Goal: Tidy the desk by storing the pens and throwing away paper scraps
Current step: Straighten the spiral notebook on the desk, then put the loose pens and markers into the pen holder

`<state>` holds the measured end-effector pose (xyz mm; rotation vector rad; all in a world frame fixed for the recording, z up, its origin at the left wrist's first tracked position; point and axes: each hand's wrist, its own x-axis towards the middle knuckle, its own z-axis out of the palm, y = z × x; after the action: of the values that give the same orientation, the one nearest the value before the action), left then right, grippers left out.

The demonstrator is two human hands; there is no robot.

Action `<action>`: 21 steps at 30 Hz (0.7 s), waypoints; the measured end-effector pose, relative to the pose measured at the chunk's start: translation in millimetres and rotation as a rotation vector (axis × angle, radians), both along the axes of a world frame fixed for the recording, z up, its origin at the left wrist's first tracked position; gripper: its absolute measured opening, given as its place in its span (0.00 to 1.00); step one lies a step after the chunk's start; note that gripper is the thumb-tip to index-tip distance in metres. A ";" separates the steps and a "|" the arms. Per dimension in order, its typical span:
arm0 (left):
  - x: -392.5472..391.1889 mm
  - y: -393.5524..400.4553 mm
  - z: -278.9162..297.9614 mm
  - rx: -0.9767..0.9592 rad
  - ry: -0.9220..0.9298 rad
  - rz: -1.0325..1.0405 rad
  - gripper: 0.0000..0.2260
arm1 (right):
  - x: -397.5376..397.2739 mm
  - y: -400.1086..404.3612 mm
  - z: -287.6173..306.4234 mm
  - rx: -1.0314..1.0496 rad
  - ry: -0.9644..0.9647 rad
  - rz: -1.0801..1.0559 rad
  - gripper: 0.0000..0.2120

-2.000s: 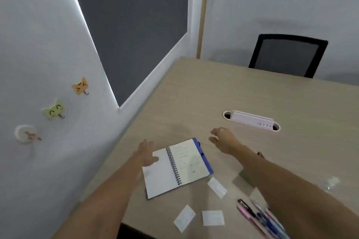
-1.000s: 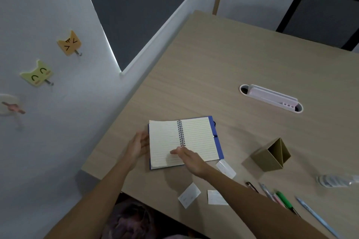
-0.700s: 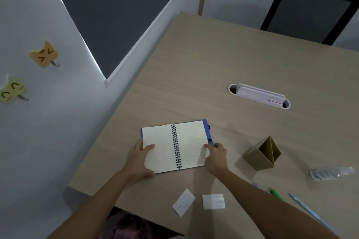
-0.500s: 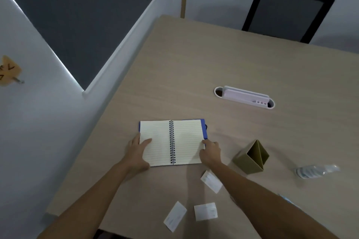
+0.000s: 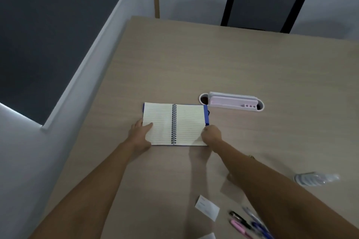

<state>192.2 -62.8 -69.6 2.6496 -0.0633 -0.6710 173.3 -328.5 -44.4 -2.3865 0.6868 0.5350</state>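
An open spiral notebook [image 5: 174, 123] with lined pages and a blue cover lies flat on the wooden desk [image 5: 194, 60]. My left hand [image 5: 140, 133] rests on its left page edge, thumb on the paper. My right hand [image 5: 211, 134] pinches the lower right corner of the right page. A white paper scrap [image 5: 207, 207] lies near the front edge, and another scrap [image 5: 207, 236] shows at the bottom border. Several pens [image 5: 246, 223], black, pink and blue, lie beside my right forearm. The pen holder is hidden behind that forearm.
A white and pink cable tray [image 5: 232, 101] sits in the desk just beyond the notebook. A clear plastic bottle [image 5: 314, 179] lies on its side at the right. A black mesh chair [image 5: 266, 4] stands at the far edge. A wall runs along the left.
The notebook now lies straight with both hands on its edges. My view has shifted, so the notebook sits farther from me and the pens and scraps have come back into view at the bottom.
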 end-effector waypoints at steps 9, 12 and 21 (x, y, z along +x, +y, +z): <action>-49.8 -15.6 11.7 -0.111 -0.216 0.106 0.34 | -24.9 -46.2 65.9 0.164 -0.084 0.145 0.18; -99.3 -45.0 25.6 -0.234 -0.250 0.050 0.24 | -60.2 -98.1 92.7 0.118 -0.273 0.142 0.15; -226.7 -198.4 16.3 -0.213 -0.127 -0.474 0.12 | -226.5 -231.0 36.3 -0.133 -0.116 0.283 0.10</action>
<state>-34.6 -261.2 -53.3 2.4773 -0.7732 -0.5960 -53.2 -559.5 -8.2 -2.6357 0.3447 0.4738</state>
